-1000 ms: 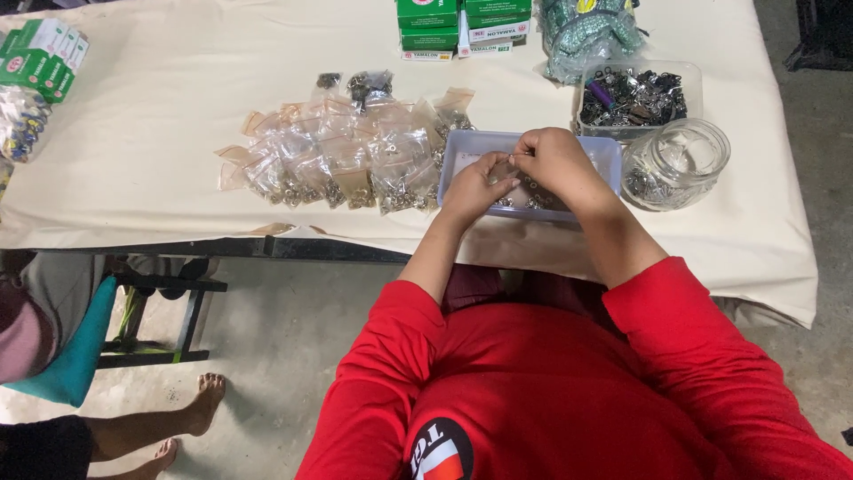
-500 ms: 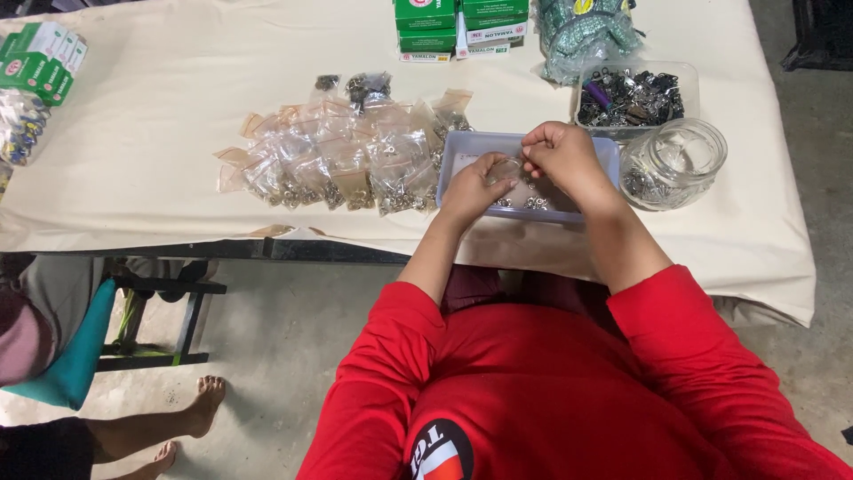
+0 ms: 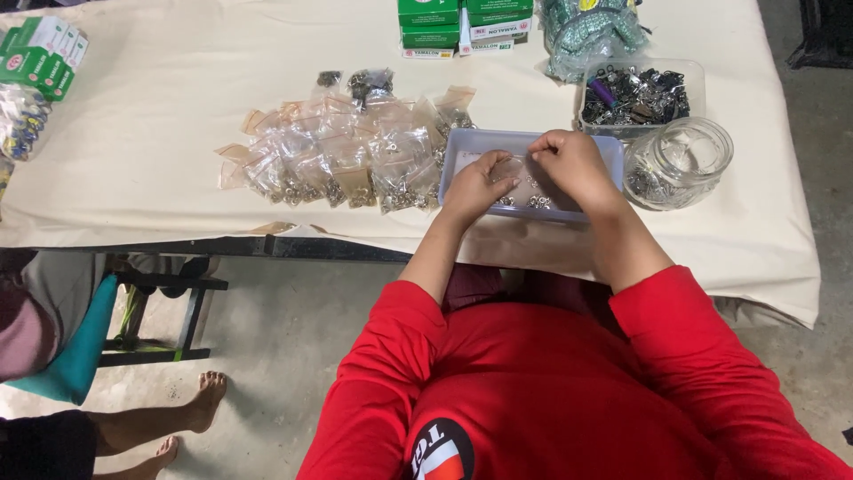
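Both hands, left hand (image 3: 478, 185) and right hand (image 3: 573, 166), pinch a small clear bag (image 3: 518, 171) over a grey tray (image 3: 462, 147), right of piled filled bags (image 3: 355, 156).

Cream-clothed table (image 3: 160, 142) on bare grey concrete floor (image 3: 293, 311); black stool frame (image 3: 169, 307) underneath

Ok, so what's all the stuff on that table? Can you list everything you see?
Shallow tray: one, pale blue-grey, table's near edge, small metal bits inside.
Little plastic bags: a pile, clear, left of the tray.
Glass jar: one, clear, right of the tray.
Plastic tub: one, clear, behind the jar, full of dark metal parts.
Boxes: a stack, green, far edge.
Tablecloth: one, cream.
Left hand: over the tray.
Right hand: over the tray; grip unclear.
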